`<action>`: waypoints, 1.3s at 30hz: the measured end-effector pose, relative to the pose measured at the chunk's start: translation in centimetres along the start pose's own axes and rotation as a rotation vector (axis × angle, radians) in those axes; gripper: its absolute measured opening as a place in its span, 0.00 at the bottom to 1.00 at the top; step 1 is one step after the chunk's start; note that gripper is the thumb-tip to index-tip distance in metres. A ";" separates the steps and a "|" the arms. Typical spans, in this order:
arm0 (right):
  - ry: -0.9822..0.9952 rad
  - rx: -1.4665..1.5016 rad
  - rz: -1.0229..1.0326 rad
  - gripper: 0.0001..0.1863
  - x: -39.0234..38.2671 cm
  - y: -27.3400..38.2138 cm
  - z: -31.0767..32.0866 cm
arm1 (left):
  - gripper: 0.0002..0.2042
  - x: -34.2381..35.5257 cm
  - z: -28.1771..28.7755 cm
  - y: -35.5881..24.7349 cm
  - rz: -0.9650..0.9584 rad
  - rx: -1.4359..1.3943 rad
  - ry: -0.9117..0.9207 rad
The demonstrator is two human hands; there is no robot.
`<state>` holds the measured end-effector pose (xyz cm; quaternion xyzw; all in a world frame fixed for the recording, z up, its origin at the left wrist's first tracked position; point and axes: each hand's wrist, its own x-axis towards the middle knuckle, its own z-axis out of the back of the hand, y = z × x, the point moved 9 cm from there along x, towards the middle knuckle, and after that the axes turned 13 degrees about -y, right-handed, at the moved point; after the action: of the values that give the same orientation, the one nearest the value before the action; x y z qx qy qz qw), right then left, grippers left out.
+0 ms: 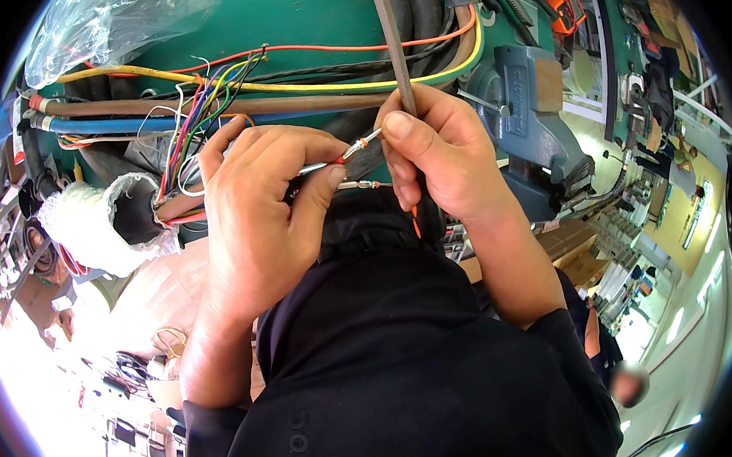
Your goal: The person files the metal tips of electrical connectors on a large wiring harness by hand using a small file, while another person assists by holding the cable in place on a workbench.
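Observation:
My left hand [270, 192] is closed, thumb and fingers pinching a thin wire that ends in a metal contact pin [361, 145] with a bit of red at its base. My right hand [444, 156] pinches the pin's far tip between thumb and forefinger. A long grey-brown strip [392, 43] runs down from the top edge into the right hand, and an orange tip [415, 222] pokes out below its fingers. Just under the first pin, a second similar metal pin [360, 185] sticks out beside the left thumb. A fan of thin coloured wires [198, 125] rises behind the left hand.
A blue-grey bench vise [525, 128] stands right of my right hand. Thick brown and blue cables [125, 125] cross the green bench [291, 19]. A white-wrapped black tube [97, 232] lies left. Plastic film [96, 36] and an orange meter [567, 11] are farther back. Another person [600, 341] is at right.

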<state>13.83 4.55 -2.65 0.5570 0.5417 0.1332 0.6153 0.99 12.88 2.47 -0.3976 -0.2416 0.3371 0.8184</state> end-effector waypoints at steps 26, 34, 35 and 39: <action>-0.427 -0.082 0.352 0.07 -7.4 -1.3 0.7 | 0.09 -1.8 -0.2 -1.0 -0.441 0.116 -0.207; -0.495 -0.145 0.388 0.07 -7.6 -1.8 1.1 | 0.09 -1.8 -0.5 -0.8 -0.439 0.110 -0.201; -0.500 -0.153 0.398 0.07 -7.6 -1.8 1.1 | 0.09 -1.7 -0.5 -0.8 -0.437 0.110 -0.199; -0.501 -0.126 0.378 0.08 -7.2 -1.8 1.2 | 0.09 -1.7 -0.5 -0.7 -0.423 0.119 -0.192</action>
<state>11.28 -2.31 -0.69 0.6239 0.2511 0.1372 0.7273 0.49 11.05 2.50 -0.2553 -0.3758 0.2083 0.8661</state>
